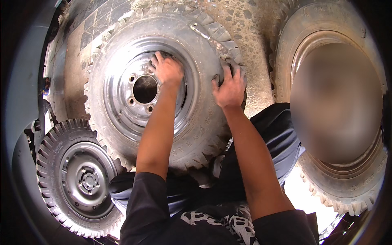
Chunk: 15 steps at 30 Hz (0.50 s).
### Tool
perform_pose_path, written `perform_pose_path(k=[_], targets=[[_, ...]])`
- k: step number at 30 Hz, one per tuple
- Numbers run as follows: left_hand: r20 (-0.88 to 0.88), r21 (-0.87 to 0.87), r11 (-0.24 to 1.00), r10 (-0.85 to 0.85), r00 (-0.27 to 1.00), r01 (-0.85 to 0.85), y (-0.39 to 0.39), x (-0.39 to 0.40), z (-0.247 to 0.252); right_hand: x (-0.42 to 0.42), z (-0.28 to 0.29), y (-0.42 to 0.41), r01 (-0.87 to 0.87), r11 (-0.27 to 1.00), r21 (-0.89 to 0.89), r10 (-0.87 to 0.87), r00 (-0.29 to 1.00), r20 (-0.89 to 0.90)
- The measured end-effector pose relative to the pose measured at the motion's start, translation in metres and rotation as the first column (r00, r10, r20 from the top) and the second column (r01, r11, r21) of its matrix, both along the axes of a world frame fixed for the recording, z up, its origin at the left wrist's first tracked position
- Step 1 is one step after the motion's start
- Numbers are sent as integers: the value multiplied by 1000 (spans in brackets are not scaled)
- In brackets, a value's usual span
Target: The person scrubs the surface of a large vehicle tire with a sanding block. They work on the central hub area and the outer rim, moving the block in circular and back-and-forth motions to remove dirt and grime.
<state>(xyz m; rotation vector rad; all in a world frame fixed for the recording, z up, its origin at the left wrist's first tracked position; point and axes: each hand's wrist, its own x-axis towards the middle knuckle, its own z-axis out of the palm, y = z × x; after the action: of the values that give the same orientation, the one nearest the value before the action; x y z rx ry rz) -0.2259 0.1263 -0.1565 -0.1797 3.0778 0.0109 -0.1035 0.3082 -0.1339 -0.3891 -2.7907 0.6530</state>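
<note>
Before me lies a large off-road tyre point(190, 150) around a silvery steel wheel rim point(125, 104) with a round centre hole and bolt holes. My left hand point(167, 68) rests on the upper right part of the rim's disc, fingers bent over a dark slot; its fingertips are partly hidden. On the tyre's right sidewall lies my right hand point(229, 82), fingers spread, touching the rubber. Just above its fingertips, a worn metal bar point(208, 39), perhaps a tyre lever, lies across the sidewall. Whether the right fingertips touch the bar, I cannot tell.
A smaller tyre on a dark steel wheel point(88, 180) stands at the lower left, beside a grey vehicle body point(23, 92). To the right is another large tyre point(283, 61) with a rusty rim, partly covered by a blur. Rough stone floor point(245, 18) shows above.
</note>
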Motion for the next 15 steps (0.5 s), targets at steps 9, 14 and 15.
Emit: perform_pose_path(k=[9,14,15], targets=[[26,83,981,-175,984,172,4,58,0,-1,3,-1,-6,1000,-14,6,999,-43],[47,195,930,-326,944,311,-12,75,12,0,2,1,3,1000,14,-3,1000,-11],[-5,259,924,-291,957,283,-14,68,14,0,2,2,3,1000,9,-3,1000,-22]])
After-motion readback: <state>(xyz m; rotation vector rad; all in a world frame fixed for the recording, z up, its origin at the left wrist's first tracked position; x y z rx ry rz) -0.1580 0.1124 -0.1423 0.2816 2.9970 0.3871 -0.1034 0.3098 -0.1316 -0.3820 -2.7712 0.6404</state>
